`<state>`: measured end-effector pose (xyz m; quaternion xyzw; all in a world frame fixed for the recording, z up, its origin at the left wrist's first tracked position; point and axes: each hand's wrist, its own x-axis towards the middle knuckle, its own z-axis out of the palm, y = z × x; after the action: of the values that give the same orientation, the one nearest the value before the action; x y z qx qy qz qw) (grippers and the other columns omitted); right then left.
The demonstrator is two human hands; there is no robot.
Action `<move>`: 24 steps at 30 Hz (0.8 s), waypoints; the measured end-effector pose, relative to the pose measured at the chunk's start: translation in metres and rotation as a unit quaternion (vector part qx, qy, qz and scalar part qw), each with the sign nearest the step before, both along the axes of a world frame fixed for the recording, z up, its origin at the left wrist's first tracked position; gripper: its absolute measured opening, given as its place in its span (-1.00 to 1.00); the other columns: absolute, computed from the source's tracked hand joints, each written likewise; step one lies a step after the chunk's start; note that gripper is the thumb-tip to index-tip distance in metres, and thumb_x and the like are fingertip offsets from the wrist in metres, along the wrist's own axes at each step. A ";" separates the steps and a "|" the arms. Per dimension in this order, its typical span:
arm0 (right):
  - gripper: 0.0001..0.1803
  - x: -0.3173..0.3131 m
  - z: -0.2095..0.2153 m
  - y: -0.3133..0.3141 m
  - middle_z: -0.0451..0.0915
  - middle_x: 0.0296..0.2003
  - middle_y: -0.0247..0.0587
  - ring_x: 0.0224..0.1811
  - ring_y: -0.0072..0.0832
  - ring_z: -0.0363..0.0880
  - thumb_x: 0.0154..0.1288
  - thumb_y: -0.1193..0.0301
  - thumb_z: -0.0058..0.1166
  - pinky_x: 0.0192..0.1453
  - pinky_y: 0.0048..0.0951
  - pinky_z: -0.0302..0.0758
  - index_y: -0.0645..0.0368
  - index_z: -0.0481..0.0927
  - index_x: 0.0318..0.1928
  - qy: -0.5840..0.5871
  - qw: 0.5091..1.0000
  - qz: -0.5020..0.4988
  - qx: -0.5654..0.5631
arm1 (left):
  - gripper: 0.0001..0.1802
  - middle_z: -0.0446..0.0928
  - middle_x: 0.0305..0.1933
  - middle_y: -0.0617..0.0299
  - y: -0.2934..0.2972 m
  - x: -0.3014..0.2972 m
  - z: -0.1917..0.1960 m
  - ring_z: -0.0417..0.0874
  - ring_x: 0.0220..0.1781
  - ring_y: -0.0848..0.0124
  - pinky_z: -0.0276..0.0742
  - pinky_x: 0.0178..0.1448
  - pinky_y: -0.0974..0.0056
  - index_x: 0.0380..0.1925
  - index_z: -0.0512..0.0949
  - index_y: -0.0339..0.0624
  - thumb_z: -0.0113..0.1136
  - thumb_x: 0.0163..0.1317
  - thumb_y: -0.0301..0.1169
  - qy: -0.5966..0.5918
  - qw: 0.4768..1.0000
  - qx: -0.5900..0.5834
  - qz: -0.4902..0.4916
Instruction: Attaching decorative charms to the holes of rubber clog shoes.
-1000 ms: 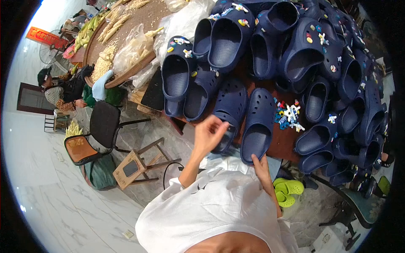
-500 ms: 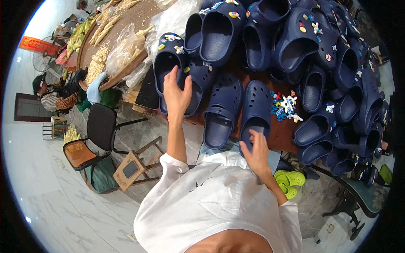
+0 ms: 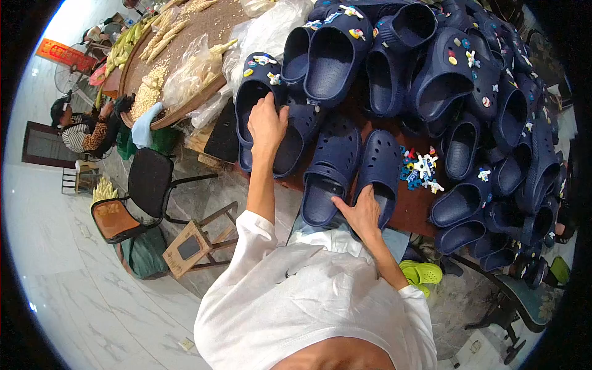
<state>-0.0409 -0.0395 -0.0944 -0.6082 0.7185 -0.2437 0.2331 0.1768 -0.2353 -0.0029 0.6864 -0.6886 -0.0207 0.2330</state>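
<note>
Two plain navy clogs, a left one and a right one, lie side by side at the near table edge, heels toward me. My right hand straddles their adjoining heel walls, thumb at the left clog's opening and fingers inside the right one. Farther left, my left hand lies over the opening of a navy clog with charms, fingers stretched forward and thumb apart. Its fingertips are partly lost against the dark opening. Small colourful shoe charms are heaped right of the plain pair.
Many navy clogs are piled at the back and right of the brown table. A round tray of kernels stands back left, near another person. A chair, wooden stool and green clogs are on the floor.
My right hand has moved forward and left, onto the heels of the plain pair. My left hand's fingers have drawn together at the charmed clog. The whole view has shifted slightly.
</note>
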 end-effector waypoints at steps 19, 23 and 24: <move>-0.27 0.003 -0.015 -0.012 0.56 -0.29 0.49 -0.27 0.33 0.58 0.14 0.27 0.19 -0.09 0.11 0.52 0.58 0.21 0.13 -0.060 0.996 -0.044 -0.054 | -0.66 0.63 -0.21 0.06 0.028 0.017 0.014 0.67 -0.16 0.07 0.57 -0.07 0.06 -0.08 0.62 -0.23 0.28 0.14 -0.35 0.057 0.987 -0.140 0.055; -0.31 -0.003 -0.010 -0.010 0.57 -0.25 0.50 -0.24 0.33 0.58 0.16 0.30 0.17 -0.08 0.11 0.52 0.56 0.23 0.14 -0.068 0.994 -0.059 -0.068 | -0.66 0.62 -0.25 0.05 0.063 0.025 0.024 0.66 -0.26 0.12 0.55 -0.13 0.17 -0.09 0.61 -0.28 0.28 0.15 -0.36 0.129 0.981 -0.131 0.063; -0.32 -0.006 -0.009 -0.009 0.57 -0.23 0.49 -0.21 0.33 0.58 0.16 0.32 0.16 -0.06 0.11 0.51 0.55 0.23 0.15 -0.083 0.989 -0.064 -0.101 | -0.66 0.61 -0.26 0.05 0.074 0.025 0.026 0.65 -0.29 0.15 0.55 -0.15 0.21 -0.10 0.62 -0.30 0.29 0.15 -0.37 0.156 0.978 -0.120 0.072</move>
<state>-0.0466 -0.0484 -0.1031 -0.5593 0.7059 -0.3788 0.2133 0.2014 -0.1616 0.0234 0.6893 -0.5903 -0.0276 0.4191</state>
